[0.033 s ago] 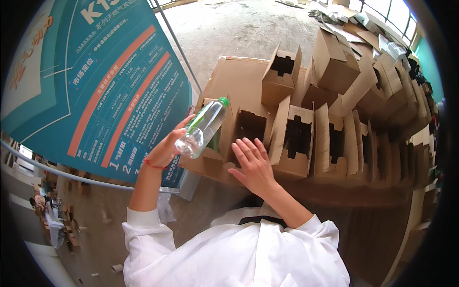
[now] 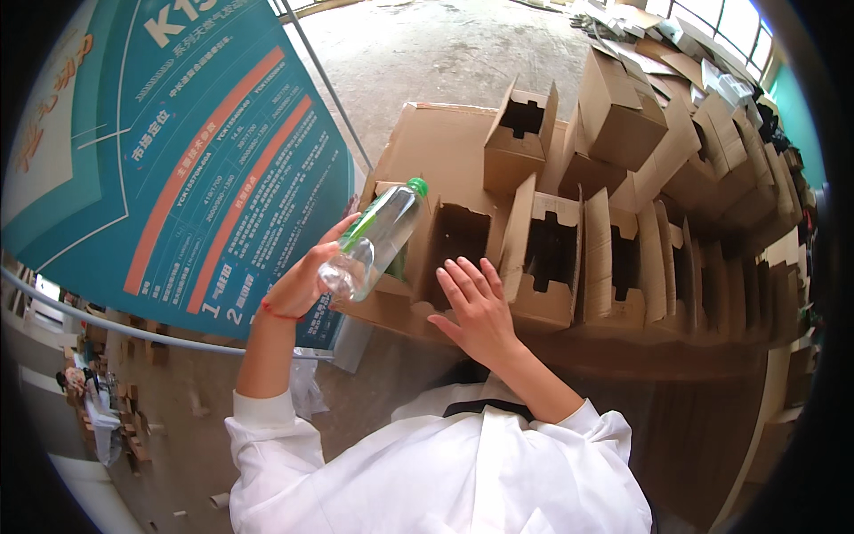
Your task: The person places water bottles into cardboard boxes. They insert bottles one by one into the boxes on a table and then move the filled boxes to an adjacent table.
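Observation:
A clear plastic bottle with a green cap and a green label is held tilted in my left hand, its cap pointing up and away to the right. The fingers wrap the bottle's side near its base. My right hand hangs palm down over the near edge of an open cardboard box, fingers stretched and nothing in them; whether it touches the box I cannot tell. Beneath the bottle stands another box, partly covered by it, with something green showing inside.
Right of my hands, several open cardboard boxes stand in a row, with more stacked behind. All rest on a large cardboard surface. A tall teal banner in a metal frame rises close on the left. Scraps pile up at far right.
My left hand and the bottle have shifted very slightly left and down. The right hand keeps nearly the same place over the box.

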The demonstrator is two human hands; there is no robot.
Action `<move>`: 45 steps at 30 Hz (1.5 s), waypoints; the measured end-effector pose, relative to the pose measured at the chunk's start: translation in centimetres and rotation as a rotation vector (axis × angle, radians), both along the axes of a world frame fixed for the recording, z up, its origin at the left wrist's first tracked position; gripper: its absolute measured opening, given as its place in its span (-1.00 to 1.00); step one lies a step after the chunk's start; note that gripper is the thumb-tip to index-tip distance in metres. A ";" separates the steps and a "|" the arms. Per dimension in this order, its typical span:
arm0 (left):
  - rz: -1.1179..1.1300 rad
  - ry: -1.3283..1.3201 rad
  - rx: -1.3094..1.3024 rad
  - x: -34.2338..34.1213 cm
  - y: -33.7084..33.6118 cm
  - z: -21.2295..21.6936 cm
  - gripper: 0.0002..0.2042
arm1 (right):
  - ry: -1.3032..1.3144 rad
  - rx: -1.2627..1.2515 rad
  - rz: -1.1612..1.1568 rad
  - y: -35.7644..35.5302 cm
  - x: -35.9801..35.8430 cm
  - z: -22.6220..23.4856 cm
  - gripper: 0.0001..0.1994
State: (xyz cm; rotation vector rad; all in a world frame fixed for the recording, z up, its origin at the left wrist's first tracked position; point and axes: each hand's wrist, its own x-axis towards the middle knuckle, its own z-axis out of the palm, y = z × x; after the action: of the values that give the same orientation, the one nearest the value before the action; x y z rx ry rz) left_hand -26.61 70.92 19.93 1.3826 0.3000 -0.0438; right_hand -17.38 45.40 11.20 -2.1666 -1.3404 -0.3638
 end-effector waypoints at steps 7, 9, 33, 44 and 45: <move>-0.194 0.194 -0.445 0.6 -7.3 0.2 -0.18 | -0.031 -0.032 -0.113 -3.0 -0.4 -1.8 -0.56; -0.232 0.223 -0.448 2.3 -8.1 -2.1 -0.27 | -0.041 -0.075 -0.125 -3.3 -0.4 -1.7 -0.57; -0.055 0.583 0.233 11.0 -11.8 -12.8 -0.18 | -0.024 -0.021 0.200 -5.6 0.8 -4.3 -0.88; -0.588 0.702 1.118 10.7 -11.1 -18.9 0.06 | -0.041 -0.023 0.326 -6.1 1.6 -5.1 -0.87; -0.559 0.693 1.114 10.5 -11.0 -19.5 0.05 | -0.035 -0.022 0.335 -6.2 1.6 -5.2 -0.86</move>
State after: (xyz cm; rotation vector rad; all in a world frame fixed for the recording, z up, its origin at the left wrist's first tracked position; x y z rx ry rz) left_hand -16.11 59.90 0.41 2.5070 0.5397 -0.9543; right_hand -15.78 39.22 6.01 -1.9131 -1.6988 -0.2560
